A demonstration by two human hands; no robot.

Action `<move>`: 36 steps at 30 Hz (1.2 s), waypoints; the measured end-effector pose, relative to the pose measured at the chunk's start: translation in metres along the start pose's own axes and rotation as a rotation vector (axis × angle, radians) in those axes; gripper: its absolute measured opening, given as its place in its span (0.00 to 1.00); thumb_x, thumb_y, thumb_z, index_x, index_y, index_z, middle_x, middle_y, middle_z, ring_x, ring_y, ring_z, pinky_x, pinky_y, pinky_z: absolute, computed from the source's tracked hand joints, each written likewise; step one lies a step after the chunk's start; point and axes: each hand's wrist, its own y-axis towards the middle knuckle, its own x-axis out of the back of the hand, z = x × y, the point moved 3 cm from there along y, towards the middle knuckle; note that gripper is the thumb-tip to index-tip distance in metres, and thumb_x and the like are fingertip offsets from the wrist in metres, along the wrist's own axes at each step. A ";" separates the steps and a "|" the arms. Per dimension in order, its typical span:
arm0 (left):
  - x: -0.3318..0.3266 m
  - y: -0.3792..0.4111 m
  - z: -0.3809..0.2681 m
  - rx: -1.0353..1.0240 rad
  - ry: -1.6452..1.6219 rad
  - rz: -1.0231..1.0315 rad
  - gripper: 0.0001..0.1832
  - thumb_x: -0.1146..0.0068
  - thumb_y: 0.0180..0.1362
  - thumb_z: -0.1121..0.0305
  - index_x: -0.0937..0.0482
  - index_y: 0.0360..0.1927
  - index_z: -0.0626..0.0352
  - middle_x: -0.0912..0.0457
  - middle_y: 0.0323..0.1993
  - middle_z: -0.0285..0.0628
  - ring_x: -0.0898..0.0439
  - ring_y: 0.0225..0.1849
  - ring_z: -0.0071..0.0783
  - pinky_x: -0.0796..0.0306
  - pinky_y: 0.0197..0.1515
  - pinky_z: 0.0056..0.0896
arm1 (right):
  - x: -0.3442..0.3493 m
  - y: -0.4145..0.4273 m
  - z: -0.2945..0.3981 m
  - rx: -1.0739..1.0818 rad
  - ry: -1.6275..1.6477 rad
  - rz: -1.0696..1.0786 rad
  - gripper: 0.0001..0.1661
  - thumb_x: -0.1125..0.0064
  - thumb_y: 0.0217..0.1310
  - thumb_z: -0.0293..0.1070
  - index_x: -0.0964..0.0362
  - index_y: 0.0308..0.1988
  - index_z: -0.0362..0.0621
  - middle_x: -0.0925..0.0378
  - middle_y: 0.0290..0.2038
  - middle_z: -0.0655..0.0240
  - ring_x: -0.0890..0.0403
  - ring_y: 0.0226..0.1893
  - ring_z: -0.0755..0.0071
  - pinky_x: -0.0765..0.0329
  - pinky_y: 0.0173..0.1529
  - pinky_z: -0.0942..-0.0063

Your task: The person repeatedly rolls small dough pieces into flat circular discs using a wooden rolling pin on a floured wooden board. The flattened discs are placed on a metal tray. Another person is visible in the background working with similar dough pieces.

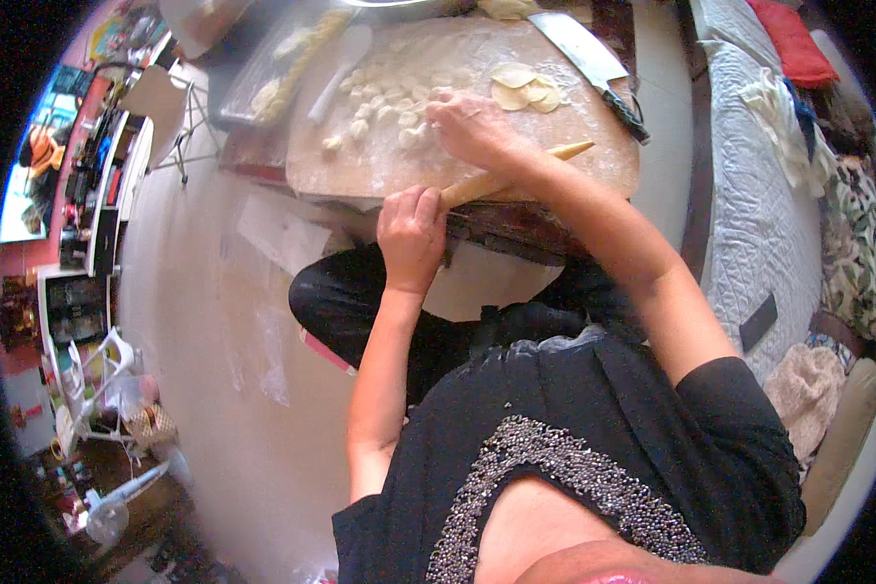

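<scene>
My left hand [412,228] is closed around the near end of a wooden rolling pin [474,191], at the front edge of a floured wooden board [336,169]. The pin's tapered far end sticks out past my right forearm. Over the board, my right hand [471,125] reaches to the edge of a heap of small dough pieces [387,98]. Its fingertips are bent down among the pieces; whether they grip one cannot be made out. Just right of that hand lie several overlapping round dough wrappers [525,87].
A cleaver [577,47] lies on the board's right side, its black handle past the edge. At the back left is a tray [244,95] with dough. To the right stands a bed or sofa with a quilted cover [759,233]. A folding chair [160,109] is on the left.
</scene>
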 end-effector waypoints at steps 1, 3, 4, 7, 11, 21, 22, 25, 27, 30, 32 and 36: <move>0.001 0.000 0.000 0.003 -0.008 0.005 0.13 0.35 0.54 0.69 0.21 0.43 0.54 0.18 0.43 0.38 0.22 0.46 0.43 0.27 0.49 0.43 | 0.001 -0.002 0.001 -0.028 -0.038 -0.048 0.10 0.47 0.61 0.30 0.19 0.38 0.44 0.17 0.39 0.55 0.14 0.38 0.48 0.17 0.42 0.53; 0.003 0.000 -0.001 0.015 -0.024 0.015 0.12 0.35 0.55 0.70 0.21 0.43 0.55 0.17 0.43 0.41 0.21 0.46 0.46 0.27 0.52 0.44 | 0.011 -0.005 -0.011 -0.112 -0.109 -0.086 0.09 0.46 0.60 0.31 0.19 0.37 0.44 0.17 0.38 0.54 0.14 0.36 0.48 0.16 0.39 0.53; 0.003 -0.002 0.001 0.018 -0.028 0.024 0.13 0.35 0.55 0.70 0.21 0.44 0.55 0.18 0.43 0.41 0.22 0.47 0.46 0.27 0.52 0.44 | 0.021 -0.006 -0.025 -0.164 -0.136 -0.073 0.09 0.45 0.60 0.32 0.19 0.36 0.43 0.17 0.38 0.54 0.14 0.36 0.48 0.16 0.39 0.53; 0.003 -0.001 -0.001 0.007 -0.002 0.041 0.14 0.35 0.55 0.70 0.21 0.45 0.55 0.18 0.44 0.42 0.22 0.47 0.46 0.27 0.53 0.44 | 0.047 -0.004 -0.084 -0.287 -0.223 -0.224 0.13 0.44 0.61 0.37 0.18 0.39 0.42 0.17 0.39 0.54 0.13 0.37 0.50 0.16 0.38 0.55; 0.000 0.004 -0.004 0.009 0.002 0.051 0.15 0.34 0.54 0.70 0.21 0.46 0.55 0.18 0.44 0.42 0.22 0.47 0.46 0.27 0.52 0.45 | 0.047 0.005 -0.134 -0.478 -0.387 0.126 0.17 0.42 0.60 0.40 0.17 0.46 0.46 0.16 0.44 0.57 0.14 0.42 0.53 0.18 0.44 0.57; 0.000 -0.021 0.016 0.048 0.078 0.114 0.06 0.40 0.57 0.69 0.20 0.36 0.58 0.22 0.32 0.44 0.24 0.38 0.46 0.28 0.43 0.47 | -0.002 0.042 -0.149 -0.620 -0.077 0.287 0.12 0.45 0.60 0.33 0.19 0.42 0.43 0.17 0.44 0.57 0.18 0.49 0.59 0.18 0.43 0.55; -0.023 0.021 -0.018 -0.092 -0.005 0.051 0.04 0.43 0.56 0.70 0.22 0.29 0.58 0.25 0.26 0.46 0.25 0.34 0.47 0.30 0.39 0.47 | 0.015 0.014 -0.274 -0.454 -0.195 -0.077 0.13 0.54 0.67 0.32 0.24 0.44 0.42 0.20 0.41 0.50 0.18 0.41 0.46 0.20 0.46 0.50; -0.002 -0.017 0.008 0.028 0.003 0.037 0.03 0.43 0.53 0.71 0.21 0.31 0.58 0.22 0.30 0.45 0.24 0.37 0.47 0.29 0.45 0.46 | -0.010 0.021 -0.174 -0.598 0.028 0.247 0.16 0.50 0.63 0.32 0.20 0.45 0.41 0.18 0.44 0.48 0.18 0.47 0.44 0.24 0.53 0.51; 0.005 -0.010 0.002 0.035 -0.011 0.080 0.11 0.37 0.54 0.69 0.22 0.40 0.56 0.21 0.41 0.42 0.24 0.49 0.45 0.28 0.53 0.44 | 0.011 0.021 -0.168 -0.704 0.044 0.248 0.15 0.46 0.60 0.34 0.19 0.44 0.43 0.17 0.46 0.51 0.18 0.52 0.47 0.23 0.54 0.53; 0.003 -0.009 0.002 0.032 -0.011 0.039 0.14 0.35 0.52 0.70 0.23 0.42 0.54 0.21 0.43 0.40 0.24 0.48 0.44 0.28 0.52 0.44 | 0.028 0.017 -0.149 -0.647 -0.018 0.152 0.15 0.42 0.57 0.35 0.19 0.43 0.43 0.17 0.48 0.52 0.18 0.53 0.49 0.24 0.56 0.55; 0.001 -0.007 0.003 0.020 -0.018 0.026 0.15 0.34 0.51 0.70 0.23 0.43 0.54 0.21 0.43 0.39 0.24 0.48 0.44 0.27 0.51 0.43 | 0.031 0.019 -0.146 -0.629 -0.110 0.156 0.15 0.41 0.56 0.35 0.20 0.42 0.43 0.18 0.49 0.53 0.19 0.53 0.49 0.24 0.57 0.56; 0.005 0.001 -0.002 0.030 -0.031 0.049 0.15 0.33 0.51 0.70 0.23 0.43 0.54 0.21 0.43 0.39 0.25 0.48 0.44 0.27 0.51 0.43 | 0.044 0.024 -0.141 -0.664 -0.092 0.158 0.14 0.40 0.56 0.37 0.21 0.41 0.42 0.18 0.48 0.52 0.18 0.52 0.49 0.24 0.56 0.56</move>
